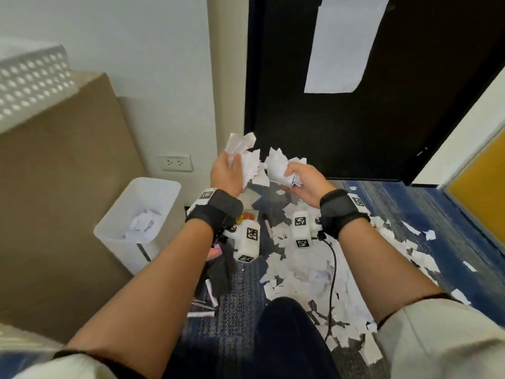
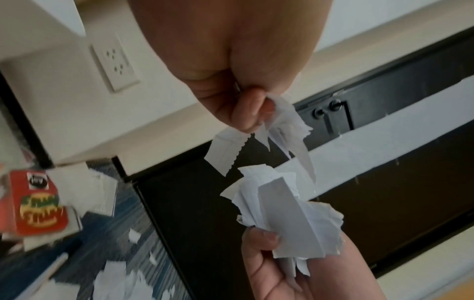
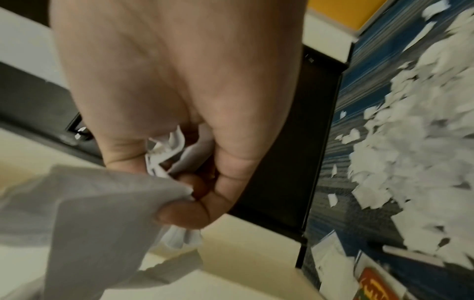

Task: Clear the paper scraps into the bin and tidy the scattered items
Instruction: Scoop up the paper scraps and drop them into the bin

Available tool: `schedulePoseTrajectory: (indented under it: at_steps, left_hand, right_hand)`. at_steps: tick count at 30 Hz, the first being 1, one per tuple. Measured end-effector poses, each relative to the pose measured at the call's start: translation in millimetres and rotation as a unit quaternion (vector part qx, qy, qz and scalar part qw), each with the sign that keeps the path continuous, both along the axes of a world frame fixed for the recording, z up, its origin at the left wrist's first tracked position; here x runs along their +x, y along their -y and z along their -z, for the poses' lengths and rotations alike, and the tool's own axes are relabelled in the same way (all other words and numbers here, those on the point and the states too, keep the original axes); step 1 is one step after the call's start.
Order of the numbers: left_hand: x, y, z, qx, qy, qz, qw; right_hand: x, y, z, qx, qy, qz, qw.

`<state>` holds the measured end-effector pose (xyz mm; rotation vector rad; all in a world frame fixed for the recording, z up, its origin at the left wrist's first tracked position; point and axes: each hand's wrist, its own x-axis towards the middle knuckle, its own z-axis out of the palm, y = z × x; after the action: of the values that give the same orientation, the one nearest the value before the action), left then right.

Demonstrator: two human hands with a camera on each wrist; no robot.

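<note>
My left hand (image 1: pixel 228 170) grips a bunch of white paper scraps (image 1: pixel 243 151), raised in front of the black door. Close beside it, my right hand (image 1: pixel 300 181) grips a second bunch of scraps (image 1: pixel 278 166). In the left wrist view the left hand's fingers (image 2: pixel 246 113) pinch torn strips (image 2: pixel 287 130), and the right hand holds its wad (image 2: pixel 287 211) just below. In the right wrist view curled fingers (image 3: pixel 184 213) clamp crumpled paper (image 3: pixel 77 203). A white bin (image 1: pixel 131 231) stands on the floor to the lower left with crumpled paper (image 1: pixel 143 224) inside. Many scraps (image 1: pixel 308 272) litter the blue carpet.
A brown board (image 1: pixel 62 187) leans on the wall behind the bin, near a wall socket (image 1: pixel 175 162). A red card box (image 2: pixel 38 205), pens (image 1: pixel 267 227) and dark items (image 1: pixel 218 272) lie on the carpet under my arms. A black cable (image 1: pixel 333 283) hangs from my right wrist.
</note>
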<state>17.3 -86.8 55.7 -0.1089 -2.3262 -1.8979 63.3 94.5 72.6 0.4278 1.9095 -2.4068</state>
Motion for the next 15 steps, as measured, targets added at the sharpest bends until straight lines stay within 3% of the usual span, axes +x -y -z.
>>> schedulePoseTrajectory:
  at_steps: [7, 15]
  left_hand:
    - [-5.5, 143.5, -8.8, -0.026, -0.016, -0.097, 0.995]
    - [-5.6, 250.1, 37.8, -0.038, 0.038, -0.183, 0.982]
  right_hand:
    - [-61.6, 129.8, 2.4, 0.043, 0.012, -0.091, 0.995]
    - [-91.2, 237.6, 50.0, 0.042, 0.062, -0.131, 0.988]
